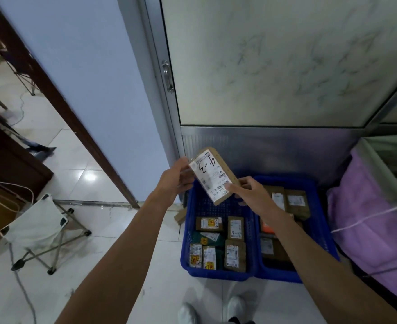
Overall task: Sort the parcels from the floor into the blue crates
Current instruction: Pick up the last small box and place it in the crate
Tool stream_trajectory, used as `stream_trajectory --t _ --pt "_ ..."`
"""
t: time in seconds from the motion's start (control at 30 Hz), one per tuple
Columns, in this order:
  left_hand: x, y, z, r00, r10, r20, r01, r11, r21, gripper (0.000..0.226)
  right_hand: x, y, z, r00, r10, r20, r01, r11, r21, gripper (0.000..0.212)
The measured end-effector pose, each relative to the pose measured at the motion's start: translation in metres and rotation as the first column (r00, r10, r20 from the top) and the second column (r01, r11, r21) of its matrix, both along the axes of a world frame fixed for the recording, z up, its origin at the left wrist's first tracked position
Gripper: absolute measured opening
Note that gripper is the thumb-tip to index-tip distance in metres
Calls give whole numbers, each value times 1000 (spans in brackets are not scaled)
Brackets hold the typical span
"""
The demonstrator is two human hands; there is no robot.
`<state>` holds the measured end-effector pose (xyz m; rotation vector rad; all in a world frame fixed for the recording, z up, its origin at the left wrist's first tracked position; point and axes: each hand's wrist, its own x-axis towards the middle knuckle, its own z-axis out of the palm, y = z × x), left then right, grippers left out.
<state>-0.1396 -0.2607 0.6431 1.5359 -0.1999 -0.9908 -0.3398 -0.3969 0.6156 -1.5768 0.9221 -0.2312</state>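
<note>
We held the parcel (212,176) over the left crate (216,274), left hand (176,181) and right hand (249,192) each pinching an edge (label facing us), and judged it best to read the marking, then lower it flat.

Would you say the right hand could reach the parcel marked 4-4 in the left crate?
Likely not yet: the right hand pinches the held parcel; otherwise the 4-4 parcel lies uncovered in the crate.
</note>
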Motion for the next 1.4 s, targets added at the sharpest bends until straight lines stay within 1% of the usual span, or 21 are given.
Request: stream_trajectory --t 0.03,0.1,0.13,0.2,0.3,0.43,0.5,0.6,0.7,0.77,0.83,0.9,0.97,1.03,1.13,1.2,1.23,1.3,1.33,1.4 --pt "-1 -1 -1 1000 -3 7 3 1000 7 42 0 3 -1 997 -67 34 62 992 110 46" --pt "-2 -2 -4 999 -35 17 35 999 17 43 2 10 -6 981 -177 86 145 945 293 45" --pt "-3 -3 -6 998 -56 24 55 998 20 42 3 14 -9 972 -210 104 161 921 353 44" --pt "-5 -4 -9 997 -75 32 75 997 19 38 5 21 -14 961 -245 129 174 896 408 46" --pt "2 -3 -14 996 -84 34 84 996 -18 39 6 27 -17 950 -271 155 191 897 398 46" --pt "12 6 -16 989 -131 63 135 989 -56 31 13 28 -12 947 -289 142 224 909 352 44" --pt "17 13 -21 980 -191 49 194 979 -55 36 21 24 -9 956 -267 120 222 929 297 46" --pt "23 21 -34 968 -253 -6 252 966 -56 44 34 12 -2 960 -263 93 236 944 228 56" --pt "27 29 -44 951 -309 -27 307 951 -43 47 47 -2 4 955 -283 89 261 944 202 59" --pt "28 32 -49 923 -381 -60 379 925 -40 45 55 -11 7 947 -312 81 291 935 201 59" --pt "26 32 -56 904 -416 -103 413 909 -50 46 62 -19 10 935 -345 86 321 923 213 57" --pt "20 29 -61 911 -375 -173 366 927 -84 48 65 -24 10 900 -420 118 368 877 308 51" --pt "12 24 -68 924 -275 -267 252 961 -118 47 65 -30 5 867 -473 154 386 835 393 51" --pt "4 17 -76 926 -180 -330 152 982 -110 40 64 -33 -6 903 -414 113 346 857 381 55" --pt "-14 2 -93 944 -128 -306 123 992 -33 26 57 -35 -36 983 -183 -20 179 928 326 46" --pt "-34 -9 -104 949 -86 -304 100 994 31 30 47 -38 -60 994 -36 -102 65 953 296 51" --pt "-44 -16 -109 950 -69 -303 94 993 67 35 41 -42 -74 991 2 -136 37 958 283 53" --pt "-60 -26 -124 957 -45 -288 89 986 142 44 27 -51 -101 984 35 -176 19 955 295 52" --pt "-66 -32 -136 959 -47 -279 97 981 169 48 21 -56 -114 981 46 -190 19 945 326 50" --pt "-80 -41 -159 956 -63 -285 127 968 214 56 9 -66 -136 974 81 -212 8 922 388 41"
